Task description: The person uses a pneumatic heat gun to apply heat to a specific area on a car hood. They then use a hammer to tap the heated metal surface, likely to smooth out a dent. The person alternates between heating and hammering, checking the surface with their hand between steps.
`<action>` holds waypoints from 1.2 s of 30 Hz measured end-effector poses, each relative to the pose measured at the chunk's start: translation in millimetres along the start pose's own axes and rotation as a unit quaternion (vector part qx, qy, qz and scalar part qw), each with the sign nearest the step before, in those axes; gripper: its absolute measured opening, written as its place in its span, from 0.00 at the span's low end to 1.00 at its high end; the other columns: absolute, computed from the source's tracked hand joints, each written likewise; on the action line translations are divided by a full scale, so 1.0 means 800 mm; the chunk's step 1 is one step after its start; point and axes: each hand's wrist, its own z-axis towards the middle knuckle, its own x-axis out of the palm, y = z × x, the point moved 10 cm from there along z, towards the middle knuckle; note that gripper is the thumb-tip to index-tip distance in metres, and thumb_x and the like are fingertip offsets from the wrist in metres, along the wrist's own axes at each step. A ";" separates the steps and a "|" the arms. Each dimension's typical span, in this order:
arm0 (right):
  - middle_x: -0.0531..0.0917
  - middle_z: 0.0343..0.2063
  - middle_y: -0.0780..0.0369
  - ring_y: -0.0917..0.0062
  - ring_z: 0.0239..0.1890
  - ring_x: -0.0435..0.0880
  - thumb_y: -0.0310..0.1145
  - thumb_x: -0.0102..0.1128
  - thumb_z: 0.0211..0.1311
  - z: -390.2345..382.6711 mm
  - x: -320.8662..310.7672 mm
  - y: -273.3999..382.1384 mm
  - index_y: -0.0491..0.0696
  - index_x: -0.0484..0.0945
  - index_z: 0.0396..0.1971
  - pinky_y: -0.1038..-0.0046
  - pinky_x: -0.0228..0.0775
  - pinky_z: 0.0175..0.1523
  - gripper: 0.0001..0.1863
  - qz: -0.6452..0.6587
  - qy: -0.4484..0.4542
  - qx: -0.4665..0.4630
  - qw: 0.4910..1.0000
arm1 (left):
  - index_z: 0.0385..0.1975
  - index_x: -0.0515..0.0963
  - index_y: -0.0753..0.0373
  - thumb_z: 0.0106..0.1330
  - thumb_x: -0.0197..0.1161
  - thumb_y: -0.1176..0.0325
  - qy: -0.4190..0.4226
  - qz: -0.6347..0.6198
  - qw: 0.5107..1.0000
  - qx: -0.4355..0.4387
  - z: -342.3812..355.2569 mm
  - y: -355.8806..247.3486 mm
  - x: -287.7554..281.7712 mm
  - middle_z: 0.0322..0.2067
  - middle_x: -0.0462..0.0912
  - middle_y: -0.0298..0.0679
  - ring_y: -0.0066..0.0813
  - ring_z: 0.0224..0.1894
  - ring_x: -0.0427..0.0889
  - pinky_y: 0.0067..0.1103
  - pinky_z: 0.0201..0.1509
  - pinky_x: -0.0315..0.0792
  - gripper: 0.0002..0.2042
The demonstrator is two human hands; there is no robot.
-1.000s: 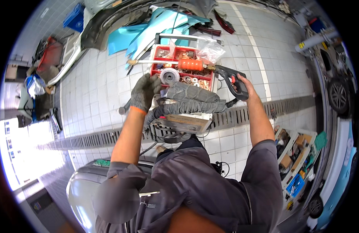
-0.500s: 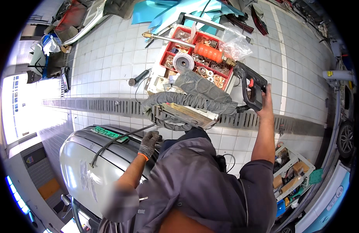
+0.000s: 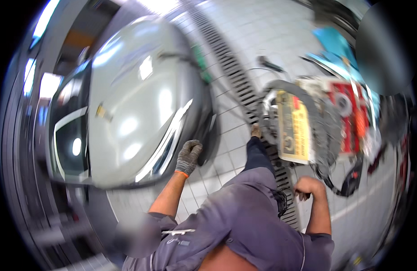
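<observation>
My left hand (image 3: pixel 189 156), in a grey knit glove with an orange cuff, hangs beside the silver car's (image 3: pixel 127 99) front corner. Its fingers are curled in, and I see nothing in them. Bare and away from the tool cart, my right hand (image 3: pixel 309 186) has its fingers bent downward; something dark shows at the fingertips, too unclear to name. On the cart (image 3: pixel 293 131) lies a slide-hammer-like puller with an orange weight (image 3: pixel 362 122) and a black pistol handle (image 3: pixel 351 179), blurred. A grey sleeved hose (image 3: pixel 314 113) loops over the cart's near side.
Beyond the hose is a red parts tray (image 3: pixel 341 131) with a pale roll (image 3: pixel 343 105). A slotted floor drain (image 3: pixel 226 58) runs between car and cart. A black-handled tool (image 3: pixel 271 64) lies on the tiles. Light-blue sheets (image 3: pixel 332 49) lie past the cart.
The view has swung left, so the car fills more of the left side and the cart sits at the right. My right hand has left the puller's black handle.
</observation>
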 end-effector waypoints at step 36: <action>0.48 0.77 0.48 0.60 0.81 0.41 0.77 0.41 0.64 0.196 0.061 1.483 0.35 0.48 0.75 0.59 0.30 0.82 0.60 -0.539 -0.308 -0.608 0.495 | 0.69 0.66 0.66 0.74 0.50 0.57 -0.219 0.320 0.609 -0.692 -0.063 0.476 -0.458 0.73 0.62 0.51 0.49 0.77 0.56 0.44 0.80 0.43 0.28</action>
